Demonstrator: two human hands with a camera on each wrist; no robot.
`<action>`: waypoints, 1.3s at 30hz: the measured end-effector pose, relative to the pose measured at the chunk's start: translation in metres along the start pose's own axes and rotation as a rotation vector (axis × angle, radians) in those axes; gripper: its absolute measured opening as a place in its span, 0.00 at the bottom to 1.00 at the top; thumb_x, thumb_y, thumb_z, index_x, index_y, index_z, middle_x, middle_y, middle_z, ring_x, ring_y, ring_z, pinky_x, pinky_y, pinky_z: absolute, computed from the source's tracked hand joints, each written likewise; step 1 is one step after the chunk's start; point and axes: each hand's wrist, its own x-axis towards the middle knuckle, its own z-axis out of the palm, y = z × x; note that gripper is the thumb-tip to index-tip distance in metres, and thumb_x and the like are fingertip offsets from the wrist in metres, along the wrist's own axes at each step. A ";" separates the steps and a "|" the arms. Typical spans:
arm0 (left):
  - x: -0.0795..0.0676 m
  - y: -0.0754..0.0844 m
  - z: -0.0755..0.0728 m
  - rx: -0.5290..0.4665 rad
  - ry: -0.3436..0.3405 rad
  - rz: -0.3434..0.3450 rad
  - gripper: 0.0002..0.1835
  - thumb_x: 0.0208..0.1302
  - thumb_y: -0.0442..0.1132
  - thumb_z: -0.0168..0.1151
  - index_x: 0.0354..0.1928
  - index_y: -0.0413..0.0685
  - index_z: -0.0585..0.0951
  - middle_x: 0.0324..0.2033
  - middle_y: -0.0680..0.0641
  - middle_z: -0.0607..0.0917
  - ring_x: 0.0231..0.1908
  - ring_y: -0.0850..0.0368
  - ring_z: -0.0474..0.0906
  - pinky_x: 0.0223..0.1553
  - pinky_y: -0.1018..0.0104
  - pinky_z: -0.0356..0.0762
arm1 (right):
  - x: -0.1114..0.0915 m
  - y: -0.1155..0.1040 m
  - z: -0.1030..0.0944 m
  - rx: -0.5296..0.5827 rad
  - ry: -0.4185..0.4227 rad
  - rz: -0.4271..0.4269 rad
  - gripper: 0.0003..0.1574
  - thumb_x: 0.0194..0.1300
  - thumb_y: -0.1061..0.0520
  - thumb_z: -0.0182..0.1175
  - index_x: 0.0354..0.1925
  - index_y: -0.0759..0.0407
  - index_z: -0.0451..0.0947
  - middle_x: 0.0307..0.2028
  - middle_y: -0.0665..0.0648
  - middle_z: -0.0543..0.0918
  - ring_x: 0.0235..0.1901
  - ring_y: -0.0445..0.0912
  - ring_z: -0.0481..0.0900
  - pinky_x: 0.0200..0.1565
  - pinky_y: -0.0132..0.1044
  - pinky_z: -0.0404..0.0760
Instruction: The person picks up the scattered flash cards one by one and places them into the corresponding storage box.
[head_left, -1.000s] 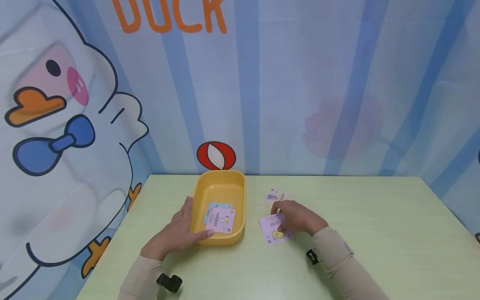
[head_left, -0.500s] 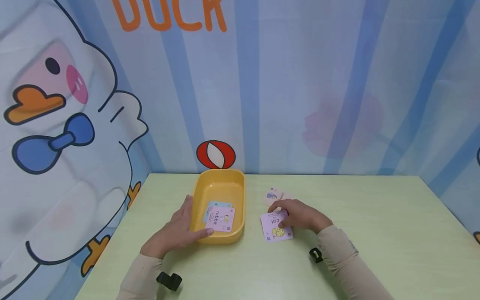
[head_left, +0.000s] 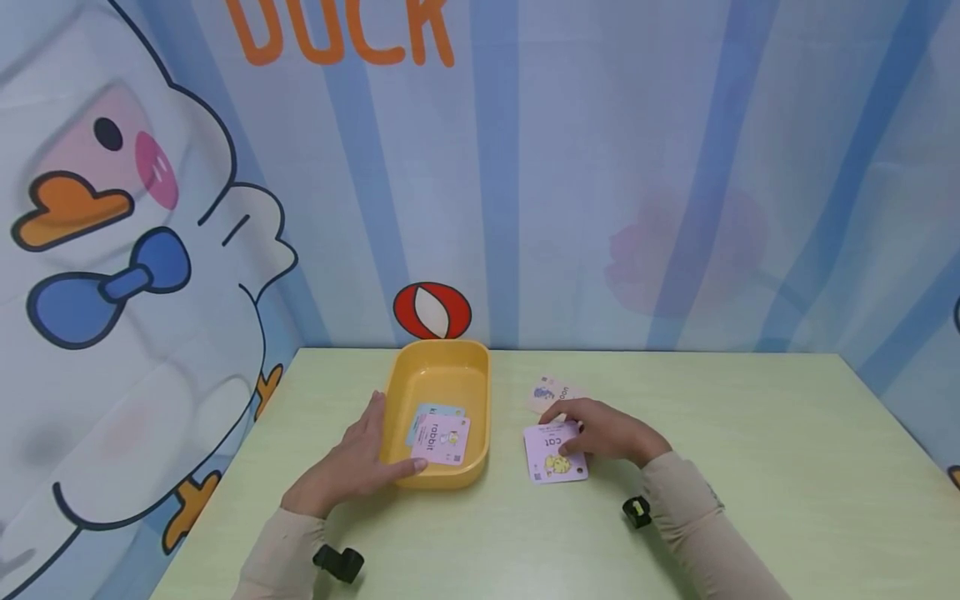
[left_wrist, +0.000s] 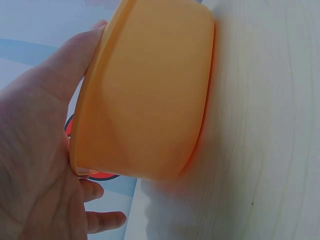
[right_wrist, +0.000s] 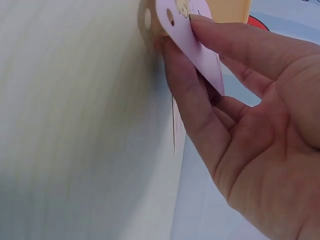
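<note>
My right hand (head_left: 617, 433) pinches a pink picture card (head_left: 547, 465) with "cat" and a yellow cat on it. In the right wrist view, the thumb lies on the printed face of the card (right_wrist: 192, 47) with fingers under it, close over the table. Behind that hand lies another pale pink card (head_left: 546, 392), partly covered. My left hand (head_left: 348, 458) rests against the near left corner of a yellow tray (head_left: 480, 417), fingers fairly straight along its side and thumb over the near rim. Inside the tray, a pink "rabbit" card (head_left: 442, 446) overlaps a blue card (head_left: 426, 410).
The pale wooden table (head_left: 787, 467) ends at a fabric backdrop (head_left: 570, 167) with blue stripes and a cartoon duck. The tray's far end stands near the table's back edge. A black wrist camera (head_left: 339, 564) sits below the left sleeve and another (head_left: 637, 512) below the right.
The cat card has shifted slightly right and turned a little, with my right hand drawing back rightward. My left hand and the tray have stayed in place.
</note>
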 end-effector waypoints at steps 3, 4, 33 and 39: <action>0.000 0.001 -0.001 0.001 0.002 0.005 0.74 0.50 0.75 0.66 0.80 0.45 0.32 0.81 0.39 0.38 0.78 0.35 0.43 0.71 0.31 0.55 | 0.000 0.001 0.000 0.021 0.000 0.010 0.23 0.64 0.65 0.68 0.55 0.48 0.80 0.50 0.53 0.78 0.46 0.49 0.73 0.49 0.43 0.76; -0.001 0.001 -0.001 -0.001 0.002 0.005 0.74 0.50 0.75 0.66 0.80 0.45 0.32 0.81 0.39 0.38 0.78 0.35 0.43 0.71 0.31 0.55 | 0.000 0.002 0.000 0.026 0.000 0.007 0.23 0.64 0.65 0.68 0.55 0.49 0.80 0.48 0.53 0.78 0.46 0.49 0.73 0.48 0.43 0.76; -0.002 0.002 0.001 0.010 0.008 -0.009 0.74 0.51 0.75 0.67 0.80 0.45 0.31 0.81 0.39 0.39 0.78 0.34 0.45 0.70 0.31 0.57 | -0.006 0.005 -0.008 0.225 0.001 -0.049 0.23 0.64 0.64 0.68 0.58 0.54 0.80 0.47 0.58 0.79 0.42 0.49 0.79 0.39 0.39 0.84; -0.001 0.001 0.001 0.016 0.016 -0.004 0.74 0.50 0.75 0.67 0.80 0.44 0.32 0.81 0.40 0.39 0.78 0.34 0.47 0.70 0.31 0.58 | -0.008 0.002 -0.011 0.263 0.020 -0.052 0.23 0.65 0.63 0.68 0.57 0.56 0.79 0.47 0.59 0.79 0.40 0.49 0.81 0.36 0.41 0.86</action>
